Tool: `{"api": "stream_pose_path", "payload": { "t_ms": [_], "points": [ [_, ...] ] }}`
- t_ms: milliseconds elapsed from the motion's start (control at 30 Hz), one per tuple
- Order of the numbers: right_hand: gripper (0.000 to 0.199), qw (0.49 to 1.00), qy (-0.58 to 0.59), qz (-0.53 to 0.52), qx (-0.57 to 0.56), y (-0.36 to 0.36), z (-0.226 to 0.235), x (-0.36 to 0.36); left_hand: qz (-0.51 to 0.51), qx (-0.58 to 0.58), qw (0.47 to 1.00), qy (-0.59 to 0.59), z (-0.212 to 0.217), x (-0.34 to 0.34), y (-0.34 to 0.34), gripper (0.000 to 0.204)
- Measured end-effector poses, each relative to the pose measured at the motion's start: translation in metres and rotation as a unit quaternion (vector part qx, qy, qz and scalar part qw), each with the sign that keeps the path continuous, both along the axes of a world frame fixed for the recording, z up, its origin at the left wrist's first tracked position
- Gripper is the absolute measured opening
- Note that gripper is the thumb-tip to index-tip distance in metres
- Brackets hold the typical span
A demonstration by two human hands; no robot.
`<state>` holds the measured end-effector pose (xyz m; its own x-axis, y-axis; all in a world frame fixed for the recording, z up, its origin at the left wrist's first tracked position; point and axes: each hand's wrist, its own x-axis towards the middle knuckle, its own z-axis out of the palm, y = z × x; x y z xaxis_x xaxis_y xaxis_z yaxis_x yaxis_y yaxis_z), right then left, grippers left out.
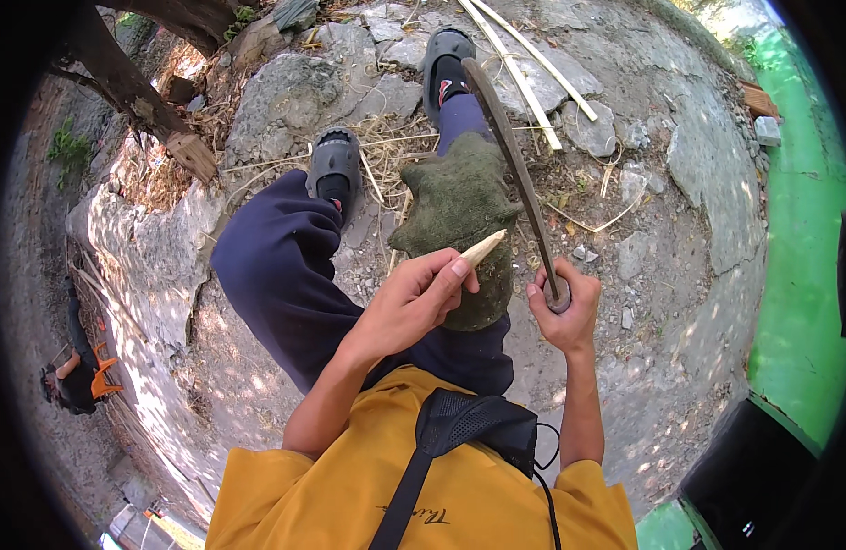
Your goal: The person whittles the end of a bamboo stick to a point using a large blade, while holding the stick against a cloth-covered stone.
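Observation:
My left hand point(429, 291) is closed around a short, pale piece of wood point(482, 247) whose tapered tip points up and to the right. In my right hand point(569, 307) is the handle of a long, dark, curved blade, a machete point(514, 165) by its look, which extends away from me toward my far shoe. The blade and the wood are apart. Beneath the wood, a dark green cloth point(455, 206) lies draped over my right leg. My fingers hide the rear end of the wood.
Two long pale split strips point(524, 78) lie on the rocky ground beyond the blade. Shavings point(386, 151) are scattered round my shoes. Tree trunks point(129, 87) rise at far left, a green panel point(799, 247) stands at right, and another person point(74, 380) sits at left.

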<state>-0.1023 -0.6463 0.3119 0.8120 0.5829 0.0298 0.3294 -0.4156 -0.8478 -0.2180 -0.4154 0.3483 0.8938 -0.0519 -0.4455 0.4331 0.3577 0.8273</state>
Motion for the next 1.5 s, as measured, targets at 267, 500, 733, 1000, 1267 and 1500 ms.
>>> {"api": "stream_pose_path", "payload": {
  "t_ms": [267, 500, 733, 1000, 1267, 1500],
  "points": [
    [0.009, 0.999, 0.035, 0.007, 0.03, 0.006, -0.004, -0.006, 0.026, 0.055, 0.998, 0.015, 0.012, -0.003, 0.005, 0.044],
    [0.069, 1.0, 0.004, 0.014, 0.016, 0.014, 0.005, -0.01, 0.071, 0.149, 0.986, -0.005, 0.012, -0.011, 0.004, 0.046],
    [0.077, 0.998, -0.03, 0.059, 0.007, 0.017, 0.001, -0.013, 0.059, 0.063, 0.996, 0.001, 0.005, -0.011, 0.011, 0.032],
    [0.076, 0.994, -0.041, 0.092, 0.04, 0.013, 0.001, -0.006, 0.036, 0.119, 0.992, 0.036, -0.002, -0.01, 0.002, 0.014],
    [0.1, 0.99, -0.075, 0.117, 0.035, 0.016, -0.016, -0.001, 0.034, 0.096, 0.994, 0.047, -0.011, -0.021, -0.003, 0.018],
    [0.103, 0.985, -0.101, 0.129, 0.055, 0.035, -0.018, 0.004, 0.051, 0.188, 0.981, -0.002, -0.027, -0.027, -0.016, 0.018]
  ]
}}
